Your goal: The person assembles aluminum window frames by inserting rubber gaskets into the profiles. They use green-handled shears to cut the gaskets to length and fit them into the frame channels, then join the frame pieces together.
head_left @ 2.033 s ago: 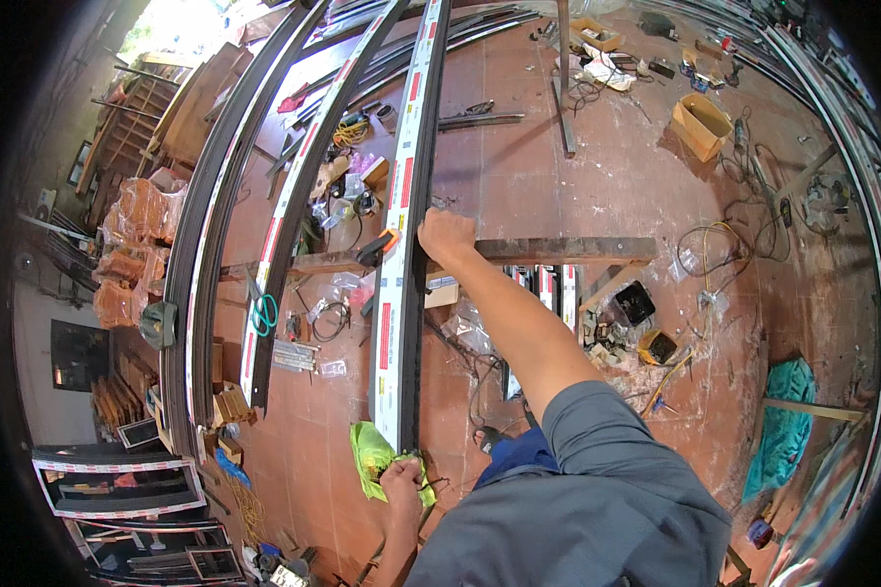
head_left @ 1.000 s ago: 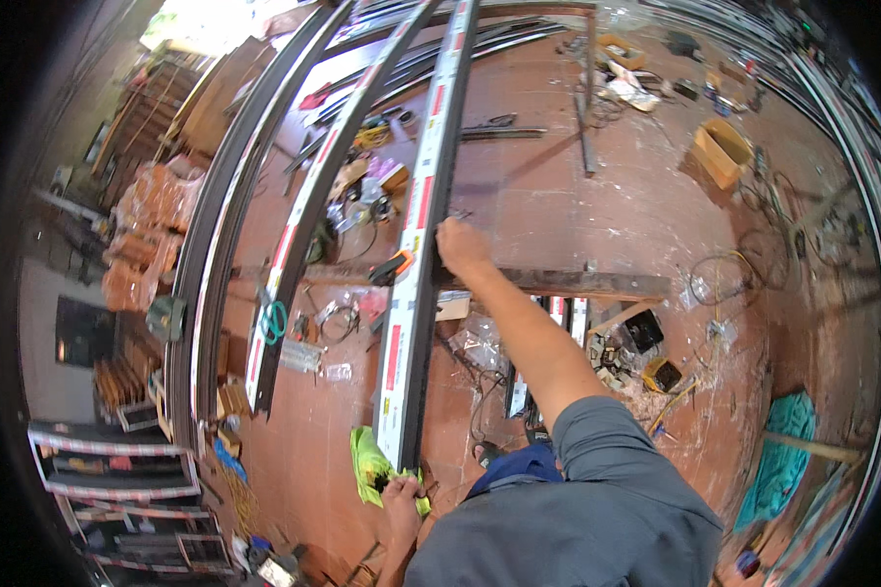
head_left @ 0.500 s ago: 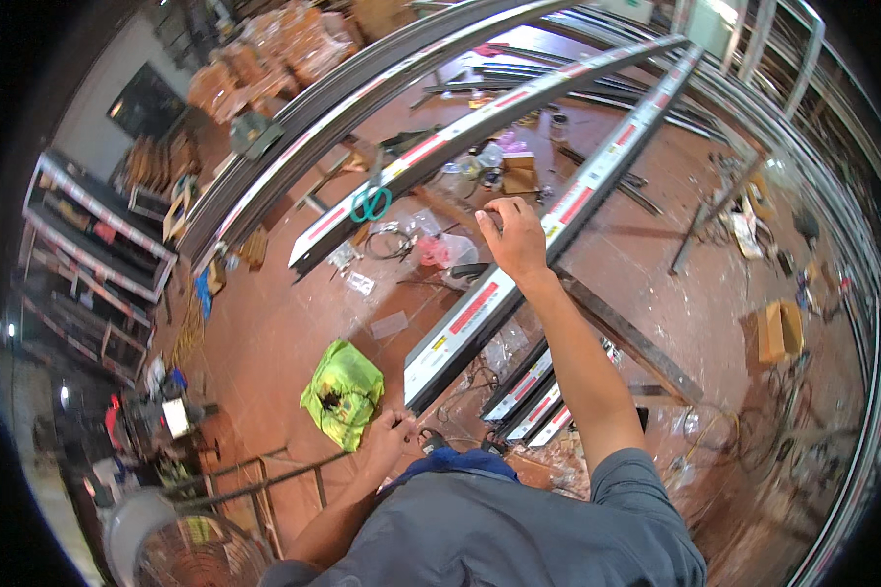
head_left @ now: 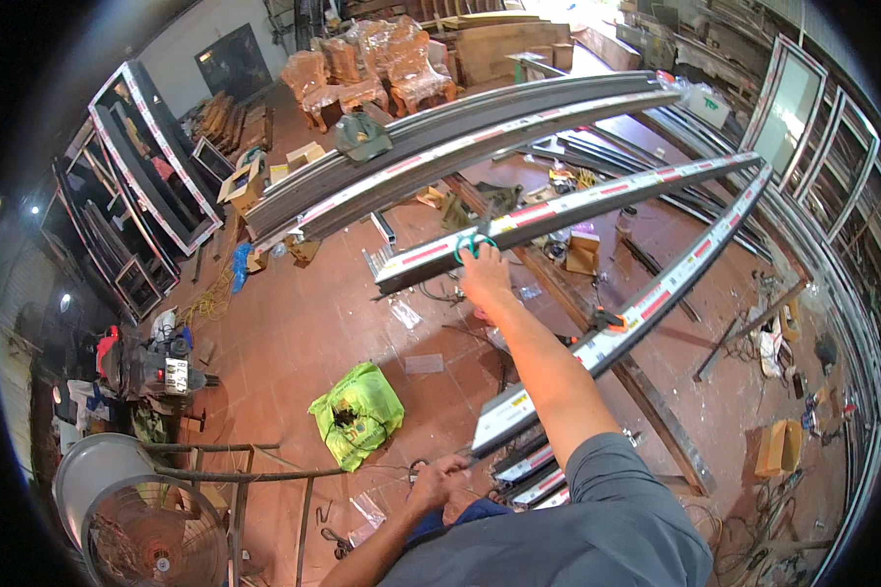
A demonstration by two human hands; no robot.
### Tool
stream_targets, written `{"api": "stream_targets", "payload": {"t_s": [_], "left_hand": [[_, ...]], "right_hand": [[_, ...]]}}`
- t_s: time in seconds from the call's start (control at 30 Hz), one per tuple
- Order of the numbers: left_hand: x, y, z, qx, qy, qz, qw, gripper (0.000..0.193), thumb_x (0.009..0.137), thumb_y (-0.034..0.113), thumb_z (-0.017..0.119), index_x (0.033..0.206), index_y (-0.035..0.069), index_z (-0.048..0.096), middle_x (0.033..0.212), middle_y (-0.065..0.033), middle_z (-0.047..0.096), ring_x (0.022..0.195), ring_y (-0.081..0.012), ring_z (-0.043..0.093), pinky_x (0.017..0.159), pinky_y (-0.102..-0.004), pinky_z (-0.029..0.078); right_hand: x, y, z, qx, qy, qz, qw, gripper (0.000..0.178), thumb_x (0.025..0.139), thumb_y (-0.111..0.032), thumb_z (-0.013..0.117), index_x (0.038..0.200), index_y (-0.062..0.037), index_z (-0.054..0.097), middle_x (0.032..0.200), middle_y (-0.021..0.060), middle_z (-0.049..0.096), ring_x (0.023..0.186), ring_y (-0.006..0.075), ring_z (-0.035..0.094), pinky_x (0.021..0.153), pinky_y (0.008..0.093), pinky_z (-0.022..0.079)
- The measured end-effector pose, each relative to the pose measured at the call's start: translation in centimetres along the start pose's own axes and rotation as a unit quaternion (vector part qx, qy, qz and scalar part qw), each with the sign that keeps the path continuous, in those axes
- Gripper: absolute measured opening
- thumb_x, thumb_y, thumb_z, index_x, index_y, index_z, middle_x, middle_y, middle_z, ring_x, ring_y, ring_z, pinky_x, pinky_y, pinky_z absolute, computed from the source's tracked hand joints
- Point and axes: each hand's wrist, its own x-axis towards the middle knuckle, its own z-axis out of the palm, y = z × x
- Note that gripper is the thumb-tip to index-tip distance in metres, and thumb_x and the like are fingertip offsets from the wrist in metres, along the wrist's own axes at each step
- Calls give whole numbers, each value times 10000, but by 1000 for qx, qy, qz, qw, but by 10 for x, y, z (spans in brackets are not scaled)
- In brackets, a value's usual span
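Note:
My right hand (head_left: pixel 486 279) reaches forward over the long metal profiles. Its fingers close on the teal handles of a pair of scissors (head_left: pixel 474 245), which lie on the white-faced profile (head_left: pixel 548 209). My left hand (head_left: pixel 440 479) is low, close to my body, by the near end of a second profile (head_left: pixel 504 419). Its fingers are curled together, and whatever may be in them is too small to make out. An orange and black tool (head_left: pixel 609 320) rests on that second profile, just right of my right forearm.
A yellow-green bag (head_left: pixel 357 416) sits on the tiled floor (head_left: pixel 284 352). Left stand a fan (head_left: pixel 157 538), a metal frame (head_left: pixel 235 476) and a motorbike (head_left: pixel 152 367). A cap (head_left: pixel 363 135) tops the far profile stack. A brown beam (head_left: pixel 661 421) passes under the profiles; cables and a cardboard box (head_left: pixel 779 448) lie right.
The view has tilted up and shifted. My right hand has moved from above the near profile to the scissors on the farther one. My left hand stays low with curled fingers.

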Motion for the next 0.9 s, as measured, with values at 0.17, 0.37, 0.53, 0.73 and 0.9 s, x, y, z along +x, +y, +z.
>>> {"api": "stream_targets", "payload": {"t_s": [0.17, 0.37, 0.53, 0.73, 0.9], "left_hand": [[-7, 23, -22, 8, -100, 43, 994, 467, 988, 264, 734, 1376, 22, 635, 1267, -101, 726, 1182, -183, 665, 1041, -347, 501], [5, 15, -49, -120, -239, 27, 963, 645, 973, 312, 751, 1484, -17, 537, 1410, -189, 630, 1265, -261, 607, 1119, -390, 454], [27, -11, -62, -14, -287, 119, 950, 646, 991, 321, 738, 1507, -7, 530, 1334, -168, 659, 1223, -234, 623, 1066, -383, 498], [46, -23, -43, -183, -270, 11, 945, 390, 964, 155, 787, 1293, -28, 683, 1072, -82, 749, 964, -137, 678, 840, -290, 551], [58, -18, -44, -163, -269, 21, 949, 301, 949, 116, 775, 1181, -58, 696, 947, -69, 732, 843, -128, 673, 739, -290, 545]], "right_hand": [[31, -1, 29, -113, 22, -4, 993, 264, 927, -192, 678, 1190, -205, 702, 1285, 154, 613, 1235, 355, 570, 1003, 504, 447], [45, -9, 50, -69, 26, 24, 997, 154, 975, -205, 638, 1092, -150, 720, 1256, 171, 624, 1120, 389, 623, 967, 527, 472], [34, -17, 47, 145, 230, 118, 955, 267, 1028, -355, 654, 1100, -100, 692, 1087, 145, 689, 1010, 338, 667, 806, 500, 530], [-101, -29, -36, 612, 194, 218, 735, 373, 1069, -431, 628, 1173, -73, 648, 1096, 59, 655, 999, 206, 666, 863, 377, 508], [-284, -102, -102, 778, 293, 148, 535, 312, 1025, -398, 679, 1124, -115, 594, 1348, 187, 632, 908, 212, 621, 819, 344, 481]]}}
